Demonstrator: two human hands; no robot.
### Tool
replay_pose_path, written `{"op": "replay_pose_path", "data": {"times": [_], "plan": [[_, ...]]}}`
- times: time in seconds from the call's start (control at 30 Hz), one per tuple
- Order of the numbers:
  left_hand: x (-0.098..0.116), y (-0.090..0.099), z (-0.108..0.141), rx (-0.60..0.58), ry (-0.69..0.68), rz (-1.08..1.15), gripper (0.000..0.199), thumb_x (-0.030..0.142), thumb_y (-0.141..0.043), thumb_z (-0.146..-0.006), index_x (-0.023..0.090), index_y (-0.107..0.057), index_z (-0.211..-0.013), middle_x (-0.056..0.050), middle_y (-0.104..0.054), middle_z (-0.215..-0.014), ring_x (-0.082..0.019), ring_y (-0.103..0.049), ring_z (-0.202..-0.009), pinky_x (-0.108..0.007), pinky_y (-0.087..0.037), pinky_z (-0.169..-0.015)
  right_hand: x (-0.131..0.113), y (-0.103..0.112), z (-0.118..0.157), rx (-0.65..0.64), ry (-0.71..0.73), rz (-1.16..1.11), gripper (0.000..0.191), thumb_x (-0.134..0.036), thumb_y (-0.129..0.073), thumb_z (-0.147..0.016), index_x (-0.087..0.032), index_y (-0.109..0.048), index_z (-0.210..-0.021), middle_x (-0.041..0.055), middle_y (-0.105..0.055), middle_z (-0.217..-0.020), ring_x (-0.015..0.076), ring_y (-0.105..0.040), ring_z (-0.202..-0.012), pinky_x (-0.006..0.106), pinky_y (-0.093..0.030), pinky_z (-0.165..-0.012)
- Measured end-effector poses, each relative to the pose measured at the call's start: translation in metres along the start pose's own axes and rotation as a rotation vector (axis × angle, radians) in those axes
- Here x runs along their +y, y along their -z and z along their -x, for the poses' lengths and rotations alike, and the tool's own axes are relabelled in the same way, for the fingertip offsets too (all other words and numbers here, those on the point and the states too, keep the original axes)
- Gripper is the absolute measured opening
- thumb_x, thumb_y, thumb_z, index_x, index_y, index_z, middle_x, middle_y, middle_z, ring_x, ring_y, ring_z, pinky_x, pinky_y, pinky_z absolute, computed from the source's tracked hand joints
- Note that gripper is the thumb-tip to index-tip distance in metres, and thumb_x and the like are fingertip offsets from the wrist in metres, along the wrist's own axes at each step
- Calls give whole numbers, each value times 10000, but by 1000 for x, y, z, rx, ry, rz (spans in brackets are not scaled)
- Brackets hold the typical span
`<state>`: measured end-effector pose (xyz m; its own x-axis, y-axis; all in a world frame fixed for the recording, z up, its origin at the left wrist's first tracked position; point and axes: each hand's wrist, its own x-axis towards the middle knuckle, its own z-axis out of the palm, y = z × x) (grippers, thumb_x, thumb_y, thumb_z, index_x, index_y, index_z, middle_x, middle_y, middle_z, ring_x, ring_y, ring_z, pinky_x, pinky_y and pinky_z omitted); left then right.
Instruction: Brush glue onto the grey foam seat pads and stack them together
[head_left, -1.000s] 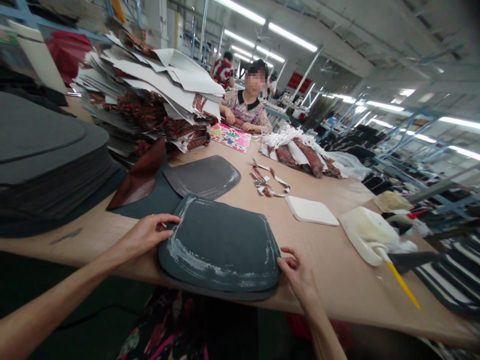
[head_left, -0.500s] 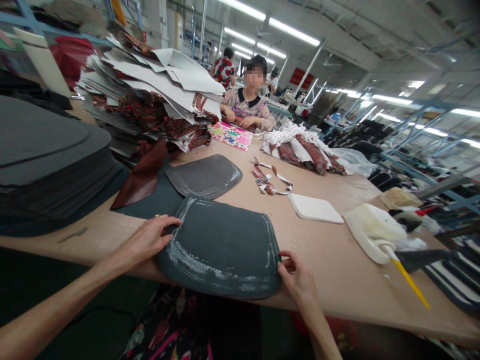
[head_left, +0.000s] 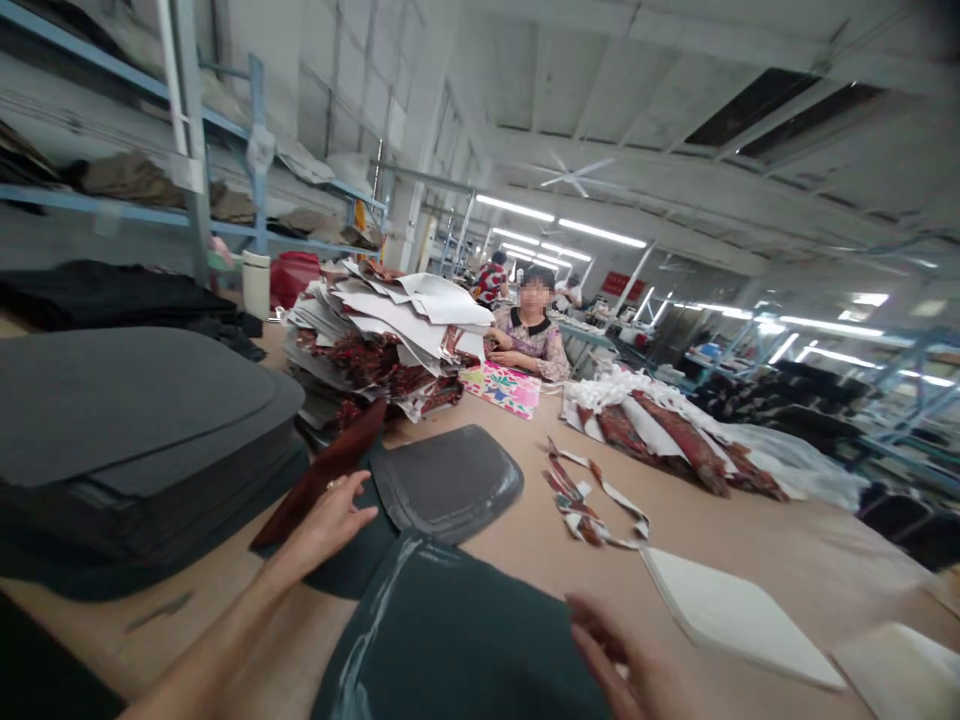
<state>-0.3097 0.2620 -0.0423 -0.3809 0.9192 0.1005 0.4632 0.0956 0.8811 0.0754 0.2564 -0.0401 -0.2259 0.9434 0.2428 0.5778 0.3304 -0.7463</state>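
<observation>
A dark green panel (head_left: 465, 640) with white smears along its left edge lies at the bottom centre, its near part cut off by the frame. My right hand (head_left: 622, 655), blurred, is at the panel's right edge with thumb and fingers around that edge. My left hand (head_left: 345, 515) is off the panel, over the brown leather-like piece (head_left: 322, 480), with its fingers apart and nothing between them. Beyond the green panel lies a smaller grey panel (head_left: 450, 480) with whitish marks near its edge.
A tall stack of dark grey panels (head_left: 142, 410) stands at the left. Behind are a pile of white-backed pieces (head_left: 390, 330) and a seated person (head_left: 532, 335). Fabric strips (head_left: 592, 500), a white pad (head_left: 742, 610) and rolled pieces (head_left: 652, 420) lie to the right.
My left hand has let go of the green panel and moved up and away to the brown piece. The view has tilted up and turned left, so the panel sits lower in it.
</observation>
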Motion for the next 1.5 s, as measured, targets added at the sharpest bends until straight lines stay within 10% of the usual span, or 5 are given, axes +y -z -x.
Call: {"op": "replay_pose_path", "data": {"times": [0.3,0.57,0.9,1.3,1.5], "plan": [[-11,-31,-8,24,282,526,882,303,-652,-676,136,-106,-1348,-230,-400,-1247,-188,-627,-854,-293,-505,-756,-16,-82,-114,-200,185,217,458,-88,-460,-685,-146,-545,-1131,98,-591,-1065,168,-603,-784,315,-471,-792],[7,-39,-27,-226,374,542,439,427,-736,-565,130,-504,-789,-9,-581,-579,-107,-544,-493,-156,-337,-401,-3,-73,-127,-235,124,231,398,-99,-468,-724,-139,-535,-1115,94,-606,-1022,148,-608,-731,298,-488,-745],[70,-61,-48,-282,241,695,378,475,-680,-600,160,-487,-681,-4,-605,-662,-125,-598,-625,-206,-429,-569,-126,-100,-125,-162,324,609,405,-282,-549,-787,-117,-513,-1155,130,-641,-1023,289,-610,-917,421,-484,-790],[76,-41,7,-260,234,787,999,492,-765,-496,146,-301,-1310,-190,-389,-1335,-301,-439,-1172,-356,-392,-914,-134,102,-68,441,357,245,282,-346,-521,-810,-236,-640,-1040,21,-657,-1073,219,-595,-1006,276,-483,-831],[102,-42,56,-354,196,1060,728,552,-612,-704,208,-381,-1302,-126,-479,-1301,-289,-465,-1167,-393,-417,-914,-103,113,0,387,-132,-540,456,-419,-673,-697,-224,-615,-1105,46,-662,-1072,254,-595,-1009,349,-519,-806]]}}
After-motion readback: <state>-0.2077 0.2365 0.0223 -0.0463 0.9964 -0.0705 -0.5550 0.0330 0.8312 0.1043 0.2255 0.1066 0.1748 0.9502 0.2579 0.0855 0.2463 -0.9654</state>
